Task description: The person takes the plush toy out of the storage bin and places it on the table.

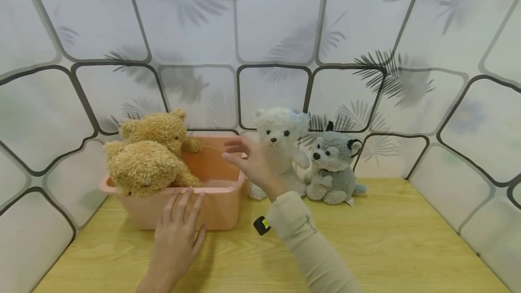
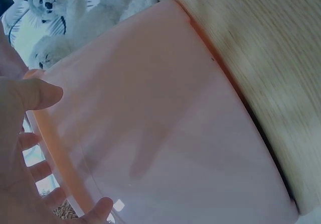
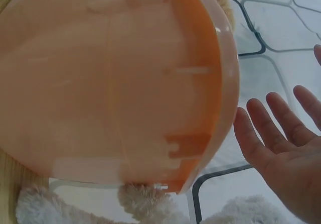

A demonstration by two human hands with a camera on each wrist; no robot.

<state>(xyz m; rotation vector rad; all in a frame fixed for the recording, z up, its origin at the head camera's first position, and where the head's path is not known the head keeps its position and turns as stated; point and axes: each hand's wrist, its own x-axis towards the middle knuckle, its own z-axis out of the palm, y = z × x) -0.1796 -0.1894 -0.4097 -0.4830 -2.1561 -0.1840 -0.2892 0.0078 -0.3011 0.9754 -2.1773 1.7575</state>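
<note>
A pink plastic tub (image 1: 221, 209) stands on the table, with two curly tan teddy bears, a front one (image 1: 140, 166) and a rear one (image 1: 156, 130), in its left part. My left hand (image 1: 177, 220) rests against the tub's front wall, fingertips at the rim; the left wrist view also shows this hand (image 2: 20, 148) along the rim. Over the tub's right end hovers my right hand (image 1: 254, 159), fingers loosely extended and holding nothing. In the right wrist view that hand (image 3: 286, 143) appears spread beside the rim.
Right of the tub sit a white plush bear (image 1: 281, 141), partly behind my right arm, and a grey-and-white plush husky (image 1: 335, 166). A small black object (image 1: 261, 225) with a yellow-green mark appears beside my right cuff. Patterned panels (image 1: 272, 94) enclose the wooden table (image 1: 386, 238).
</note>
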